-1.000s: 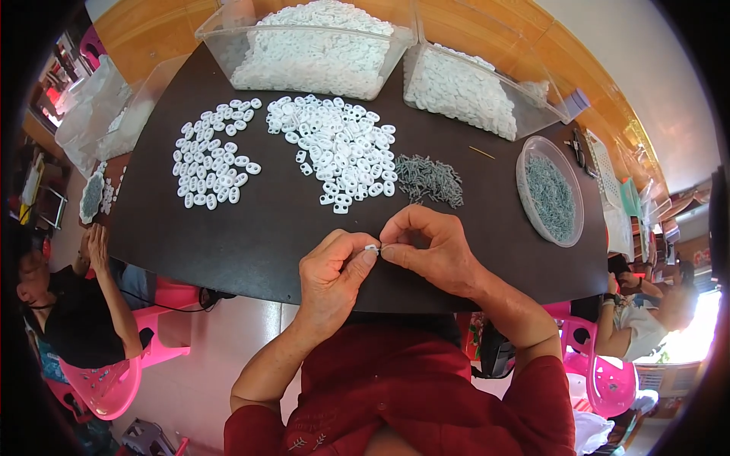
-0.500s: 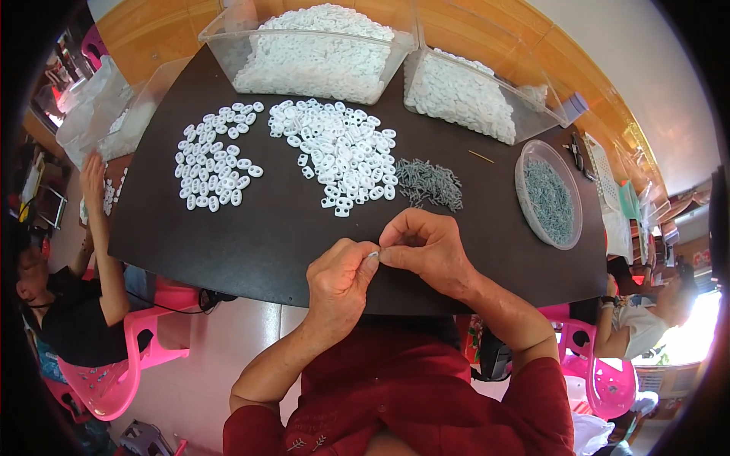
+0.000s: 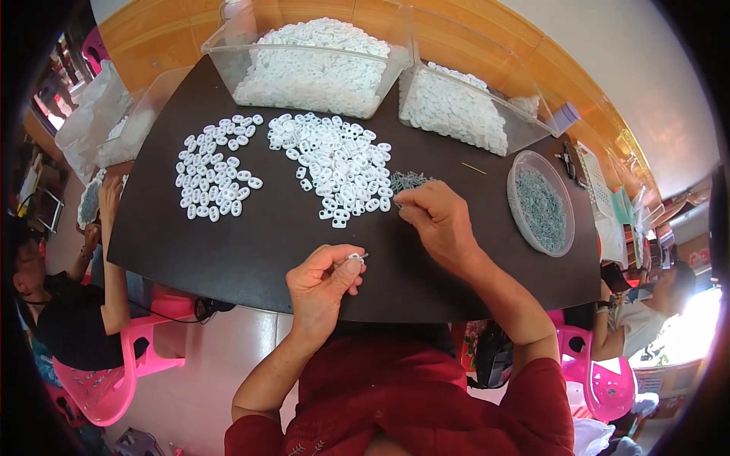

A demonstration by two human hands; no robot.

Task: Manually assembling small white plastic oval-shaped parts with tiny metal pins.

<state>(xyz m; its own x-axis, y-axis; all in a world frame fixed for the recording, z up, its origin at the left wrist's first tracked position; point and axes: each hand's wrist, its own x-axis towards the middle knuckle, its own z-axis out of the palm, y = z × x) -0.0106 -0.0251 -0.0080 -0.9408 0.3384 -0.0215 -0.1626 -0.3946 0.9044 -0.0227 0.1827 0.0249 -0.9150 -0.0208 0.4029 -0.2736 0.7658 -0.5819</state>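
Observation:
My left hand [image 3: 323, 285], near the table's front edge, pinches a small white plastic piece [image 3: 354, 258] between thumb and forefinger. A thin grey screw seems to stick out of it. My right hand [image 3: 442, 225] reaches to the small heap of grey screws [image 3: 409, 181] and covers part of it. Its thumb and forefinger are closed together; what they hold, if anything, is hidden. Left of the heap lies a big pile of white oval two-holed pieces [image 3: 342, 163]. Farther left, similar white ovals [image 3: 209, 175] are spread in a single layer.
Two clear bins [image 3: 372, 109] [image 3: 532, 137] full of white pieces stand along the back. On the right is a round clear tub [image 3: 566, 239] of grey screws, near a thin brass-coloured stick [image 3: 474, 168]. Another person [image 3: 72, 315] works on the left; one more [image 3: 631, 327] sits right.
My hands were together over the small white piece. The right hand has moved away, up to the screw heap. The left hand has shifted slightly left, keeping the piece.

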